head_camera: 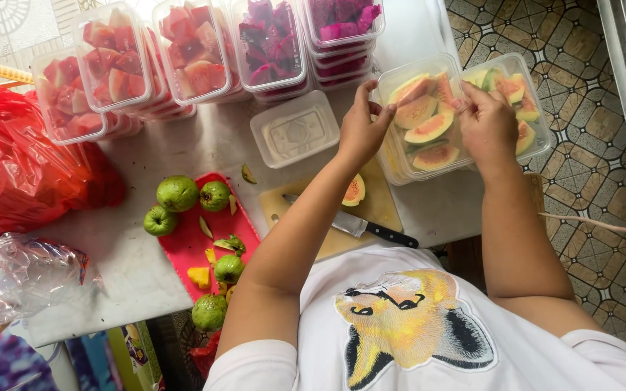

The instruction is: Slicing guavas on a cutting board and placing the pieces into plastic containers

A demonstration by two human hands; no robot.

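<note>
Fingers of your left hand [362, 129] pinch guava slice [411, 90] at rim of clear tub [394, 163], upper right of frame. Your right hand [487, 124] rests fingers curled on slices inside same tub. Knife [360, 226] lies on cutting board [378, 206], centre frame. Whole guavas [177, 193] sit lower left.

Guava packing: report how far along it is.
Done: stacked tubs of cut red fruit and magenta fruit stand filled. In hand: left hand and right hand arrange guava slices in a clear tub. Left: whole guavas on the red tray, a piece on the cutting board, one empty container.
</note>
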